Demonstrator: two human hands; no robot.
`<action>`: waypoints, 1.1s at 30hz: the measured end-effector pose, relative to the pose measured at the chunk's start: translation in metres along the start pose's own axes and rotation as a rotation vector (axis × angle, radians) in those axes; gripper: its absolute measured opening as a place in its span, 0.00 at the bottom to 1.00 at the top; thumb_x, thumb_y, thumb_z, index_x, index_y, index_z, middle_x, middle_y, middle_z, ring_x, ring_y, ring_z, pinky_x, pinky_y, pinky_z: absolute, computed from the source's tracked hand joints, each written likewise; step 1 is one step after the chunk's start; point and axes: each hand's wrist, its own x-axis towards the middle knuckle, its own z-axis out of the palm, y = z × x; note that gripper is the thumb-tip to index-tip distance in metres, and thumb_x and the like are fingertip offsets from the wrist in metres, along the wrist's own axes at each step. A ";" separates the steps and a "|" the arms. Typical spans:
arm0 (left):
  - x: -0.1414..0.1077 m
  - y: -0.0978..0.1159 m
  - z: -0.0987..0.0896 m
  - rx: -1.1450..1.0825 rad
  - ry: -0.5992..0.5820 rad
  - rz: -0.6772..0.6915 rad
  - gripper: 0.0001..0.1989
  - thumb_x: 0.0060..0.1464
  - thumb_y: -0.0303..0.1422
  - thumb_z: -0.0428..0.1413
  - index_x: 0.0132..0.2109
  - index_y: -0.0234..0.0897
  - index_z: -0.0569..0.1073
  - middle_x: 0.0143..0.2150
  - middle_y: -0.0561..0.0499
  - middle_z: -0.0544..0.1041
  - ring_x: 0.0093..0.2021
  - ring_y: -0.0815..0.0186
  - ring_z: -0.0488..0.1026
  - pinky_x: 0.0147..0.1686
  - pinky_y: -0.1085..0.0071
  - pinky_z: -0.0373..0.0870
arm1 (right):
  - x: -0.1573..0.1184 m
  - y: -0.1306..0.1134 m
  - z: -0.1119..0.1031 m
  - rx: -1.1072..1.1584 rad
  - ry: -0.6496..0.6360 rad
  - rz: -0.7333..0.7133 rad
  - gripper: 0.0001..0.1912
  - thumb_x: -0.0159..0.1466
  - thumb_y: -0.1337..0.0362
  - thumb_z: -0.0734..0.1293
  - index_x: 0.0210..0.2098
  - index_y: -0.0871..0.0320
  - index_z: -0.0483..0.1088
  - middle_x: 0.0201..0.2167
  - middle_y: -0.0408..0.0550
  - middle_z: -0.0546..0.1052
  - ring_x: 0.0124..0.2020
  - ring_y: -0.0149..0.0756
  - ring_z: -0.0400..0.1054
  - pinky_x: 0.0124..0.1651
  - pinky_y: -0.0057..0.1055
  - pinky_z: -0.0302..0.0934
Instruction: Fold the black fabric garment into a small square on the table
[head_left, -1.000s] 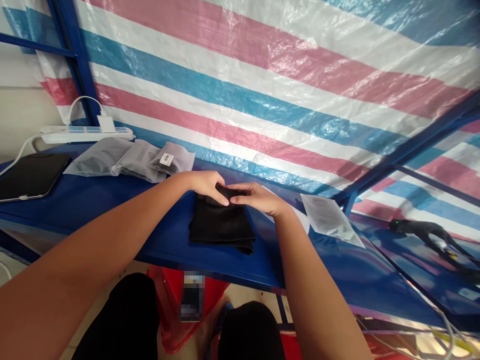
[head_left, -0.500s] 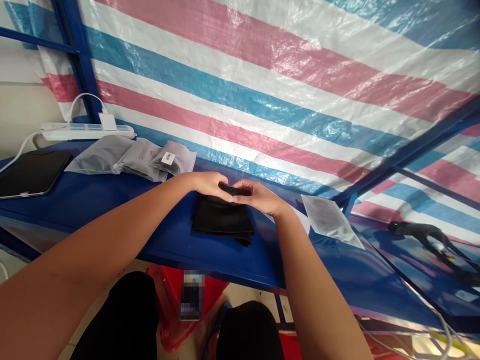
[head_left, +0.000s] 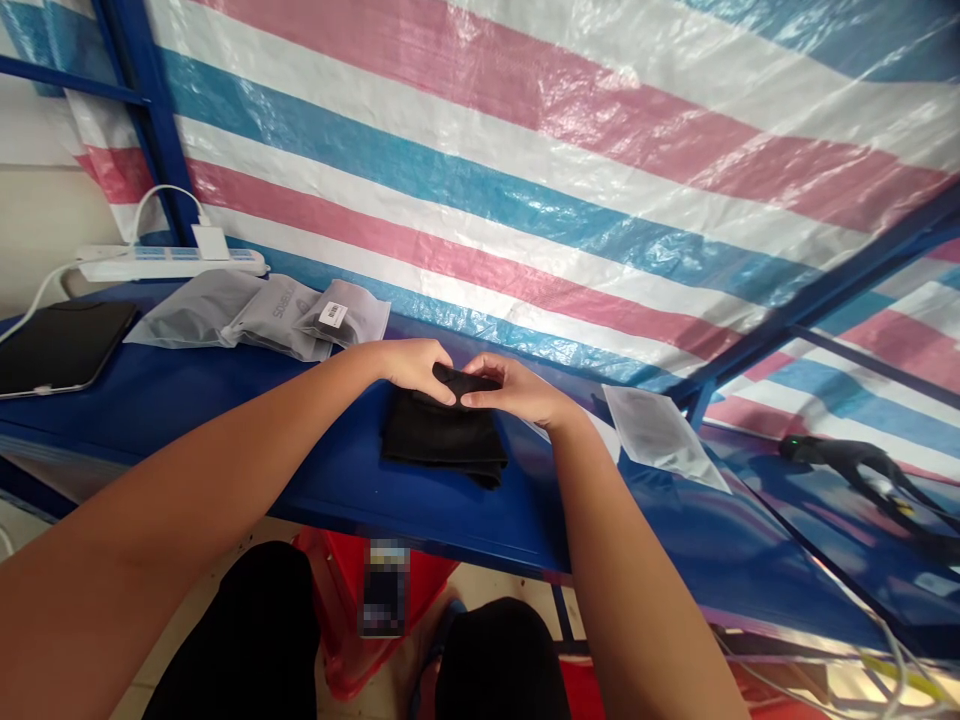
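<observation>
A folded black cloth [head_left: 442, 440], perhaps a garment, lies on the blue table [head_left: 337, 460] in front of me. At its far edge my left hand [head_left: 420, 367] pinches a raised fold from the left. My right hand [head_left: 517, 390] grips the same fold from the right, its thumb on the near side and fingers behind. The thumbs are close together at the middle of the fold. A white sheet [head_left: 601, 432] is partly hidden behind my right forearm. Beyond it, to the right, a frosted plastic bag [head_left: 660, 435] rests flat.
Several filled frosted bags [head_left: 277, 315] lie at the back left. A black tablet-like case [head_left: 64, 345] and a white power strip [head_left: 157, 263] are farther left. Black straps [head_left: 862, 465] lie at the right. Below the table, a phone [head_left: 384, 595] sits on a red stool [head_left: 337, 640].
My thumbs have parted slightly, and more of the black fold shows between my hands. The lower part of the cloth stays in place on the table.
</observation>
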 end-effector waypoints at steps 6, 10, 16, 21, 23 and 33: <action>0.005 0.000 0.004 0.093 0.113 0.131 0.22 0.42 0.50 0.62 0.41 0.43 0.75 0.40 0.51 0.78 0.37 0.59 0.75 0.32 0.68 0.63 | 0.000 -0.002 0.000 -0.026 0.025 0.045 0.19 0.63 0.46 0.69 0.46 0.51 0.76 0.46 0.47 0.79 0.48 0.45 0.71 0.54 0.43 0.65; 0.008 0.000 0.009 0.197 0.277 0.258 0.17 0.42 0.42 0.62 0.40 0.42 0.72 0.43 0.49 0.76 0.41 0.58 0.74 0.36 0.67 0.63 | 0.001 0.000 -0.002 -0.065 0.088 0.096 0.24 0.64 0.41 0.66 0.46 0.52 0.77 0.45 0.48 0.80 0.48 0.47 0.72 0.53 0.44 0.66; 0.005 0.003 0.012 0.254 0.304 0.262 0.17 0.43 0.40 0.61 0.41 0.41 0.72 0.44 0.48 0.75 0.41 0.57 0.73 0.35 0.67 0.63 | 0.001 0.001 -0.002 -0.022 0.056 0.049 0.21 0.63 0.46 0.70 0.49 0.49 0.77 0.50 0.45 0.79 0.53 0.47 0.71 0.58 0.45 0.64; 0.000 0.005 0.003 0.162 0.124 0.132 0.27 0.44 0.52 0.61 0.48 0.43 0.74 0.49 0.48 0.78 0.44 0.56 0.75 0.37 0.68 0.65 | 0.002 0.003 -0.002 -0.015 0.029 0.039 0.19 0.60 0.48 0.72 0.47 0.50 0.78 0.47 0.46 0.80 0.49 0.46 0.72 0.56 0.46 0.65; -0.002 0.003 -0.002 0.097 0.046 0.049 0.31 0.46 0.57 0.59 0.53 0.45 0.75 0.53 0.49 0.78 0.48 0.55 0.75 0.40 0.68 0.66 | 0.002 0.003 -0.001 -0.022 0.027 0.028 0.19 0.59 0.48 0.74 0.46 0.50 0.77 0.46 0.46 0.79 0.48 0.45 0.72 0.55 0.45 0.65; -0.001 0.003 -0.004 0.048 -0.020 0.006 0.27 0.46 0.56 0.58 0.46 0.44 0.78 0.43 0.51 0.80 0.40 0.58 0.76 0.33 0.69 0.66 | 0.001 0.001 0.002 -0.075 0.023 0.000 0.23 0.54 0.50 0.77 0.44 0.51 0.71 0.44 0.45 0.75 0.45 0.42 0.70 0.49 0.40 0.64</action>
